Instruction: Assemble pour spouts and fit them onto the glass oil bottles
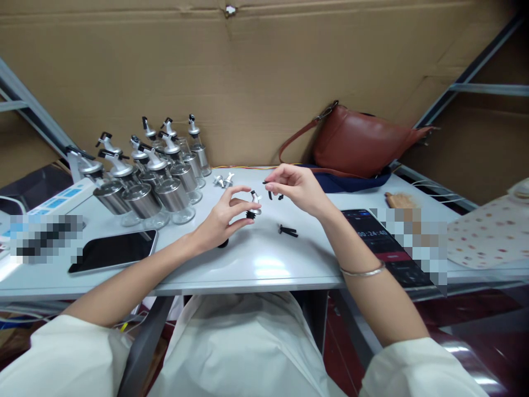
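Note:
My left hand (223, 218) pinches a silver pour spout (255, 204) with a black ribbed stopper, holding it upright over the table. Just to its right, my right hand (297, 187) is closed at the fingertips on a small black piece (265, 182), apart from the spout. More small black pieces (270, 195) show below the right fingers. A few black strips (288, 230) lie on the table nearer to me. Behind the left hand rest loose silver spout parts (223, 180). A round black object (223, 243) is partly hidden under the left hand.
Several glass-and-steel oil bottles (142, 201) with spouts stand at the left. A dark-screened tablet (115, 251) lies before them. On the right are a phone with a running timer (367, 234), a brown leather bag (359, 138) and a wooden piece (400, 200). Cardboard (248, 82) walls the back.

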The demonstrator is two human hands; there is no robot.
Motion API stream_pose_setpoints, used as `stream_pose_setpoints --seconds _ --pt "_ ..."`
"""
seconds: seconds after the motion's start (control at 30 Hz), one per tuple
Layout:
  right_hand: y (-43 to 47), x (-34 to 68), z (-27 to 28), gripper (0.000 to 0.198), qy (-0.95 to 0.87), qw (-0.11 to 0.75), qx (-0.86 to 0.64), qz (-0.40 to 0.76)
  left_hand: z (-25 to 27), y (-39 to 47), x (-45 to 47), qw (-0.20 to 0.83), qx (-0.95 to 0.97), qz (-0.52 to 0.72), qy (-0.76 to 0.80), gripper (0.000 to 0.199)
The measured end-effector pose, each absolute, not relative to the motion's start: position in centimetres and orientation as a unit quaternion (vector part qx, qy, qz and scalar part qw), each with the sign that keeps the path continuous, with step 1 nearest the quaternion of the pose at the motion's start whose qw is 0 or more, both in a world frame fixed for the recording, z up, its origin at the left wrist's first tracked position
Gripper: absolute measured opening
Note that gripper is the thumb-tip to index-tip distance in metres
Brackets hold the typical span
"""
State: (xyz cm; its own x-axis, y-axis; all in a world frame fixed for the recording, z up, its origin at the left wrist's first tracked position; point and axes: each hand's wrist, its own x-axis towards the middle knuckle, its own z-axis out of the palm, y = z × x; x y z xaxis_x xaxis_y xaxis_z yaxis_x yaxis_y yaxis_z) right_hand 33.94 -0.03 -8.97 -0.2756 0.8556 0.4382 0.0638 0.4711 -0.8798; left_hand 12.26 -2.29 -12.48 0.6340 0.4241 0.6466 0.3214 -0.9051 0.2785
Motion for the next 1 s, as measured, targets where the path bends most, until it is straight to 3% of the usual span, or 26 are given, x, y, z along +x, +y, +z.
stream_pose_setpoints --seconds 0.37,1.0 --pt "-0.7 33.0 -9.3 0.024 -0.703 0.466 -0.33 0.423 -12.4 -2.3 12.5 0.073 0.908 0.381 0.157 0.026" --pt "-0.7 32.7 -9.5 0.032 -0.702 0.468 -0.314 0.436 -12.7 -2.2 12.3 0.073 0.902 0.398 0.153 0.03"
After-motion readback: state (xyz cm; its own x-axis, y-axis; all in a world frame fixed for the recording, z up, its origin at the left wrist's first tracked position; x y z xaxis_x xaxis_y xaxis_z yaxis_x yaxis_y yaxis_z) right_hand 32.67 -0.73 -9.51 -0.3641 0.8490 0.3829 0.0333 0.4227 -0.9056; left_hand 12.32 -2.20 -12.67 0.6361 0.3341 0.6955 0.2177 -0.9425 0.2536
